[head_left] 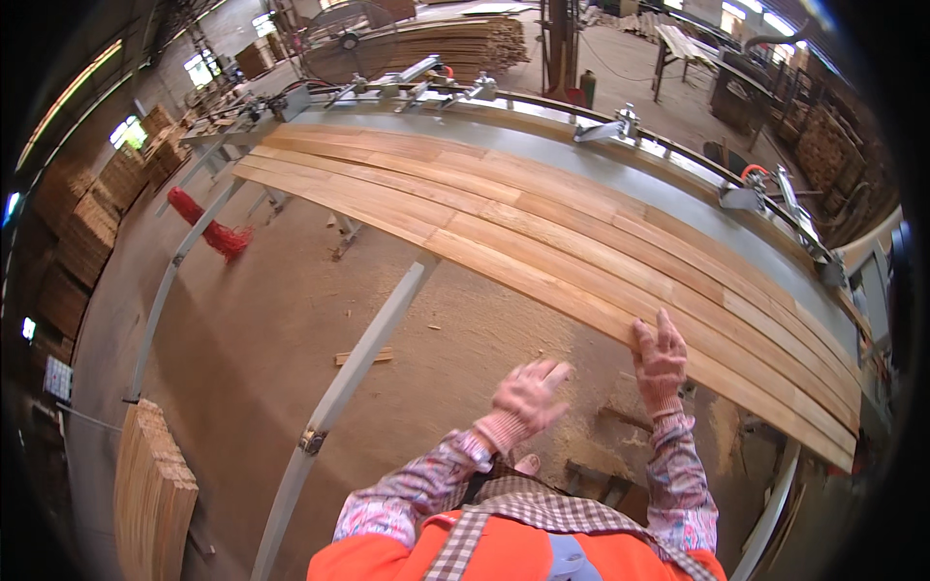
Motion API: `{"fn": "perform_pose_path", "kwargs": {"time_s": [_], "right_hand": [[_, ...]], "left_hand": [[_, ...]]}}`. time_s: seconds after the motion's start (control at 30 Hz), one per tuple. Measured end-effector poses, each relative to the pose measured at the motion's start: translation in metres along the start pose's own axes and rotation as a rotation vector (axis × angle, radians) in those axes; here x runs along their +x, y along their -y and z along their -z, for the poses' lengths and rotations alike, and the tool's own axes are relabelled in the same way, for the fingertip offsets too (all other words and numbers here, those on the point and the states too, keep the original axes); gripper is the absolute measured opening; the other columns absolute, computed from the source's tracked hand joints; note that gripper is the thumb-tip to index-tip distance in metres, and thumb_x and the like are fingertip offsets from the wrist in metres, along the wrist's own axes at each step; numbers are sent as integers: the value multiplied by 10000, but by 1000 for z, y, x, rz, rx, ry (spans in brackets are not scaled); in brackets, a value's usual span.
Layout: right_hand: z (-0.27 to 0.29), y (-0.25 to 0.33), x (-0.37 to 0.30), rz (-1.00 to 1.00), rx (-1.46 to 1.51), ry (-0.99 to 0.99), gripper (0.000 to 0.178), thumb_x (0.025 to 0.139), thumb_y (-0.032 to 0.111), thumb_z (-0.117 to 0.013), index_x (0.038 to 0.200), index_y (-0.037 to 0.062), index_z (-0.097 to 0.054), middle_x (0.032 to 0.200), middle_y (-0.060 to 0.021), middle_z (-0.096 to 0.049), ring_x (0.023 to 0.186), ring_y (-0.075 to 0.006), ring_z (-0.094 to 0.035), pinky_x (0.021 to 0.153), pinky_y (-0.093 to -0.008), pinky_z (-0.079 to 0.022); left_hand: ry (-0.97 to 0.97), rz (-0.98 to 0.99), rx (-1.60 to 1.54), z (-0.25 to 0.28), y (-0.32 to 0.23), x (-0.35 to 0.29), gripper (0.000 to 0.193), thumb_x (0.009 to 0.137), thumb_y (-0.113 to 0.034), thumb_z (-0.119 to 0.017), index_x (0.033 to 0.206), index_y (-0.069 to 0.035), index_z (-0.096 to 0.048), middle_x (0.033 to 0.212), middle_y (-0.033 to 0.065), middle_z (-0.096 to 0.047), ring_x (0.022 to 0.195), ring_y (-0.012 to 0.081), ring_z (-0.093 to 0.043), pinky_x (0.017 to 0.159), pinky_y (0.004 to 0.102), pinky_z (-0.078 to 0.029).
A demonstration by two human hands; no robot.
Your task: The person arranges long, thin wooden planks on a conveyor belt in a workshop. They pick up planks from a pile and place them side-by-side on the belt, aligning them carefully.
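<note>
- From where I stand, long wooden boards (542,281) lie side by side, partly beyond the near edge of the grey tabletop (542,150), with a grey support arm (354,363) running under their near edge.
- The right hand (661,363) is at that near edge, fingers a little apart and touching the nearest board; its grip looks light, though whether it pinches the wood or merely rests there, I cannot tell.
- The left hand (528,397) hangs in the air short of the boards, its grip loosely half-open and, as far as the blur lets me judge, with nothing in it.
- Good handling here, I'd say, means level, even pressure along the edge, so no board tips or rides over its neighbour.
- Two hands set well apart would steady such length better than one.
- Fingers are best kept out of the seams and clear of the metal clamps (605,129) along the far side.
</note>
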State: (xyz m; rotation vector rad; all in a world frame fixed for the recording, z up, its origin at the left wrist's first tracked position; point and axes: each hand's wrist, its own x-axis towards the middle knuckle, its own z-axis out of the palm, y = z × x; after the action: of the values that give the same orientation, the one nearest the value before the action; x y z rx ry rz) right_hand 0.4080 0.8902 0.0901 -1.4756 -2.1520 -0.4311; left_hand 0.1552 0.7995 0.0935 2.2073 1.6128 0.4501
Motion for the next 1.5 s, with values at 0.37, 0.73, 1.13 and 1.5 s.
{"fn": "perform_pose_path", "kwargs": {"time_s": [0.37,0.73,1.13,1.5], "right_hand": [[54,-34,66,167,228,505,431,712,152,-776,1136,144,-705,986,-60,-665,940,-258,-635,812,-363,-518],[26,-9,133,359,-131,716,597,811,389,-734,1349,200,-556,1166,-59,-622,1097,-242,-601,884,-374,-474],[18,-19,160,171,477,1107,418,822,265,-698,1210,114,-655,1117,-120,-686,987,-286,-667,844,-394,-534],[-56,-41,140,435,-282,426,583,752,178,-693,1317,138,-556,1210,-134,-619,1045,-274,-616,881,-378,-484]], "left_hand": [[29,-144,569,56,32,168,266,913,-221,-553,1159,-128,-594,1017,55,-635,997,221,-619,882,379,-482],[-204,-331,515,36,44,158,434,847,-232,-597,1268,-131,-576,921,13,-625,886,176,-630,719,335,-497],[-146,-262,493,52,37,165,568,902,-242,-554,1450,-146,-442,1349,142,-528,1271,275,-495,1142,493,-321],[254,-310,395,80,34,195,386,745,-343,-724,1080,-154,-692,1197,108,-616,1166,276,-577,977,415,-453]]}}
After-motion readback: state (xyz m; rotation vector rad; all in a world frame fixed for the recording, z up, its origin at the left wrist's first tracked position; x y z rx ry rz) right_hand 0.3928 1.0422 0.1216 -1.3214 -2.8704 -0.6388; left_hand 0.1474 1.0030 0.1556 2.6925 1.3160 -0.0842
